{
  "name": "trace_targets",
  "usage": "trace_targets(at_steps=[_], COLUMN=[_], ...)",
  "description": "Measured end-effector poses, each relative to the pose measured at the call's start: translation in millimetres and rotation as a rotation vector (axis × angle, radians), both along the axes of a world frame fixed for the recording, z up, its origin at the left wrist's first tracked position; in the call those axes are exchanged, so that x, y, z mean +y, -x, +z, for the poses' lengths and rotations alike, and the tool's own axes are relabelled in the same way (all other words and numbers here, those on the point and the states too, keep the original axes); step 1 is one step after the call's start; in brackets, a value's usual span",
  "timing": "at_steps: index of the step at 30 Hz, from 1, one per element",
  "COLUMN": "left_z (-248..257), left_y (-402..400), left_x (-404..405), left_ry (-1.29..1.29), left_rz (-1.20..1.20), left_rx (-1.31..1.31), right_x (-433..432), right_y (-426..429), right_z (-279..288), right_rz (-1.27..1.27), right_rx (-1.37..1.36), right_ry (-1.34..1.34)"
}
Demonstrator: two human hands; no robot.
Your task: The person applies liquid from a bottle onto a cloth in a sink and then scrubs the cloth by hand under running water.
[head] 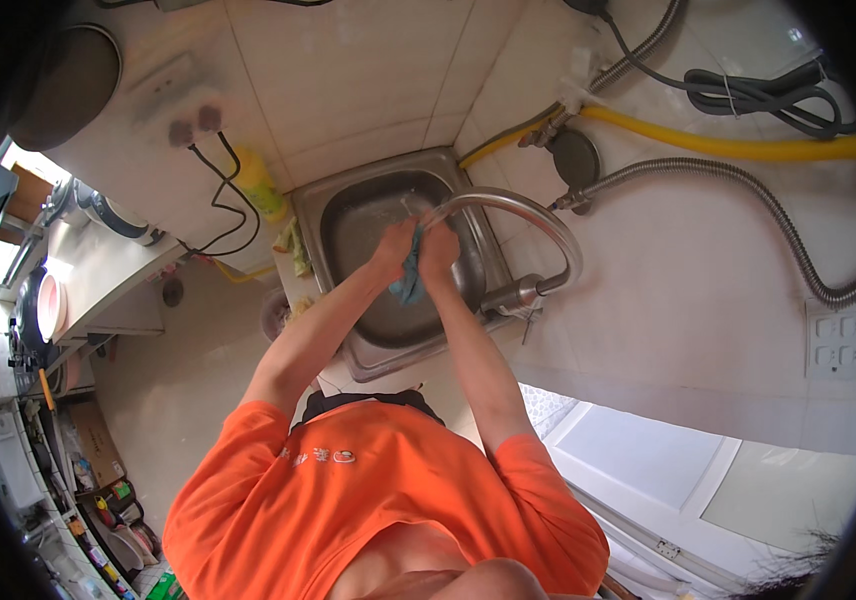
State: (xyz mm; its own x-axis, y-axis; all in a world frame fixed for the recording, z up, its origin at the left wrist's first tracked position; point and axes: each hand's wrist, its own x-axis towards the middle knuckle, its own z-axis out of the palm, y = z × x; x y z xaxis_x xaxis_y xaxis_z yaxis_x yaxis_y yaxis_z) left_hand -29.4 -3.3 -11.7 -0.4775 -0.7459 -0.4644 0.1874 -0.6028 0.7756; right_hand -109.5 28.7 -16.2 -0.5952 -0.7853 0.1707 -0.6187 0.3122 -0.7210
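My left hand point(396, 247) and my right hand point(441, 249) are side by side over a stainless steel sink point(364, 366), both closed on a wet-looking blue cloth point(411, 285). The cloth is bunched between them, and its loose lower end hangs toward the basin. From the right side of the sink, the curved metal faucet point(567, 244) arches over, its spout end right at my hands. Water between the spout and the cloth cannot be made out clearly. My fingers are partly hidden by the backs of my hands.
Left of the sink stand a yellow bottle point(257, 184) and a crumpled green-yellow cloth point(293, 247). A yellow hose point(720, 146) and a flexible metal hose point(758, 187) run along the right wall. Farther left, a pink bowl point(51, 305) sits on a counter point(109, 277).
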Motion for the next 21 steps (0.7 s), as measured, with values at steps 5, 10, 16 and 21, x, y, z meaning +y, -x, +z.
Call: trace_targets(at_steps=[5, 10, 16, 21], left_z=[-11, 13, 11, 26], left_y=[-19, -16, -35, -36], left_x=[-4, -8, -28, -24], left_ry=[-0.465, 0.099, -0.153, 0.536], left_rz=[0.080, -0.130, -0.178, -0.146], left_rx=[0.381, -0.119, 0.169, -0.190], right_x=[4, -2, -1, 1], right_y=[-33, -3, 4, -8], right_z=[15, 29, 25, 35], right_rz=[0.065, 0.135, 0.413, 0.277], right_rx=[0.194, -0.427, -0.079, 0.032], right_ry=[-0.078, 0.046, -0.187, -0.101])
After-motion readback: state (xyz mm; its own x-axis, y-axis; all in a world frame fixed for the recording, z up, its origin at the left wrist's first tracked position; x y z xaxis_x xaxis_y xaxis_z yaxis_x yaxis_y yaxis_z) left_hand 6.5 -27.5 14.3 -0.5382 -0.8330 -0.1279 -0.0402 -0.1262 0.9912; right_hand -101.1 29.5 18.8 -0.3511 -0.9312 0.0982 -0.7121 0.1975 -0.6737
